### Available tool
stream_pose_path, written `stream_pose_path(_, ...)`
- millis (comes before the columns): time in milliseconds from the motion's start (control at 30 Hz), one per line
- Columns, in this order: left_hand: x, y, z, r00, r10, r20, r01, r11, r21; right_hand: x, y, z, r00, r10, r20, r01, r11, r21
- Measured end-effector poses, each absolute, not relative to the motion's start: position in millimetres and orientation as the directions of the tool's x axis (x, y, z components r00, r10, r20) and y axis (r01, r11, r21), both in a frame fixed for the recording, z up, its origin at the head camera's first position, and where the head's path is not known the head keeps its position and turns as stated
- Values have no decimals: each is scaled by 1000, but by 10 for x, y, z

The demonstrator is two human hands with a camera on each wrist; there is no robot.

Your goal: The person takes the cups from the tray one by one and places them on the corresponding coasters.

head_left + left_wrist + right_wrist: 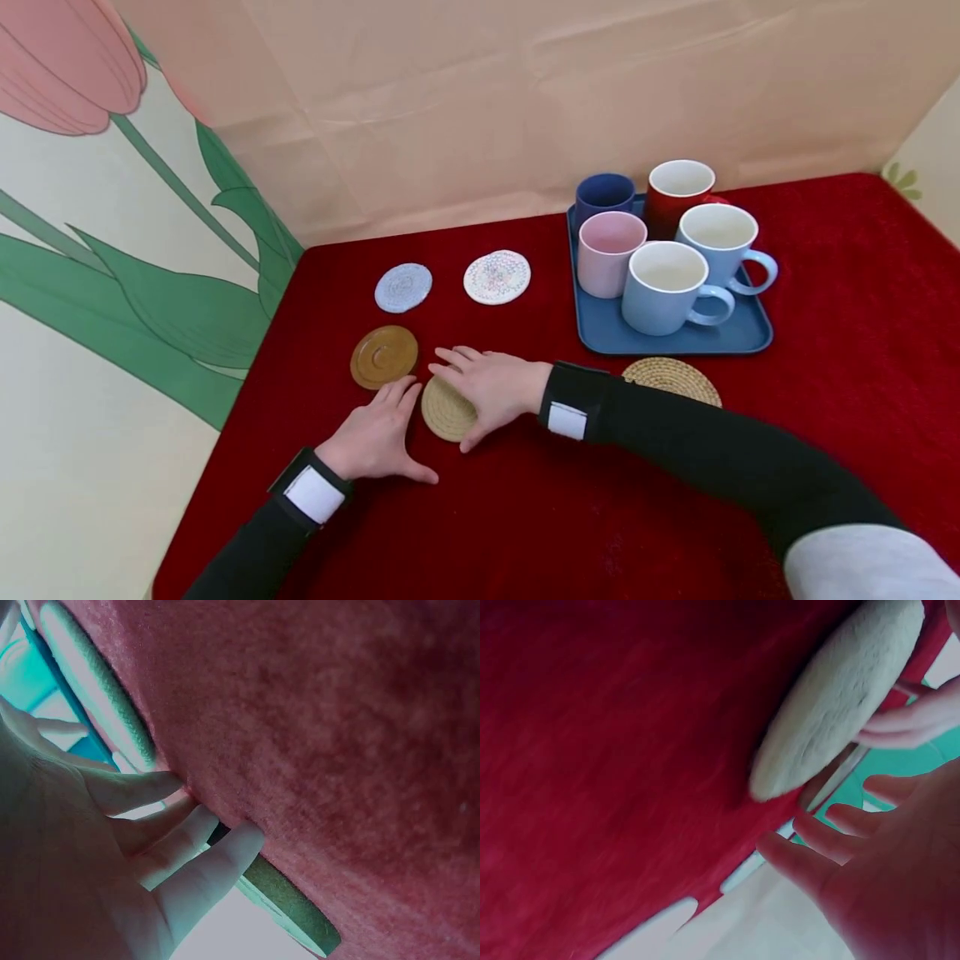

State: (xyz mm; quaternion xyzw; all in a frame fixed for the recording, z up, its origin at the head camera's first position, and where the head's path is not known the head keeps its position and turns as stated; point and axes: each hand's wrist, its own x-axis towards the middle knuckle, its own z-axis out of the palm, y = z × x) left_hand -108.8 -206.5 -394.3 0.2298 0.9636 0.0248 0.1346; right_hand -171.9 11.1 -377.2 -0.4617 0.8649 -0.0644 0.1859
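Nearby, blue tray [742, 337] holding five seemingly empty mugs [666, 287], both hands spread flat on woven coaster [444, 410]

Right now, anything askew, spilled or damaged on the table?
Nothing stands out. Five mugs stand upright on the blue tray, no spills. Coasters lie flat on the red cloth; both hands, left hand and right hand, rest on the woven coaster.

Mugs [667, 250] on tray [738, 337]; coasters [405, 287] left; table [840, 333] beneath
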Motion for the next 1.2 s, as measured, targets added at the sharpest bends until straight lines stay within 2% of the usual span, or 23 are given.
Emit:
stream_pose_path(533,-1094,-2047,-3919,-850,454,-267,444,890,102,-1674,-9,-3878,-533,-784,-316,-777,602,-184)
stream_pose_path(867,-1090,-2054,-3929,-855,445,-267,438,894,90,-1704,14,-3891,-524,-813,-256,-801,572,-177)
stream_pose_path(1200,-1083,-2056,-3949,-859,448,-246,444,893,75,-1828,156,-3869,-559,-783,-271,-763,614,-201)
